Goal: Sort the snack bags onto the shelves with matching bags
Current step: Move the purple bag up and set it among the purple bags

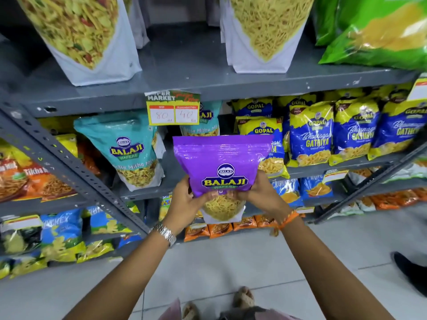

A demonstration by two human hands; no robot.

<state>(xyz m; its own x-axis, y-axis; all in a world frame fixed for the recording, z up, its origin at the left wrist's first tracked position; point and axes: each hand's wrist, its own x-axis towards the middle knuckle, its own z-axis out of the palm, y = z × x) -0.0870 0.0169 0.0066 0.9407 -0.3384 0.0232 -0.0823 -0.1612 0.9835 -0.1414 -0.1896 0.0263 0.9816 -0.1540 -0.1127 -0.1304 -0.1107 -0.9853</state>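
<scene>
A purple Balaji snack bag (221, 158) stands upright in front of the middle shelf, held by both hands. My left hand (184, 202) grips its lower left edge and my right hand (261, 192) grips its lower right edge. Behind it to the left a teal Balaji bag (129, 148) stands on the middle shelf (143, 192), and a second teal bag (205, 125) shows just above the purple one. Blue and yellow Gopal bags (309, 132) fill the shelf to the right.
The upper shelf (208, 84) carries large white bags (92, 42) and green bags (374, 31). A yellow price tag (173, 109) hangs from its edge. Orange bags (34, 181) sit at the left, small packets on lower shelves. A slanted grey upright (69, 172) crosses the left. A dark shoe (411, 271) is on the floor.
</scene>
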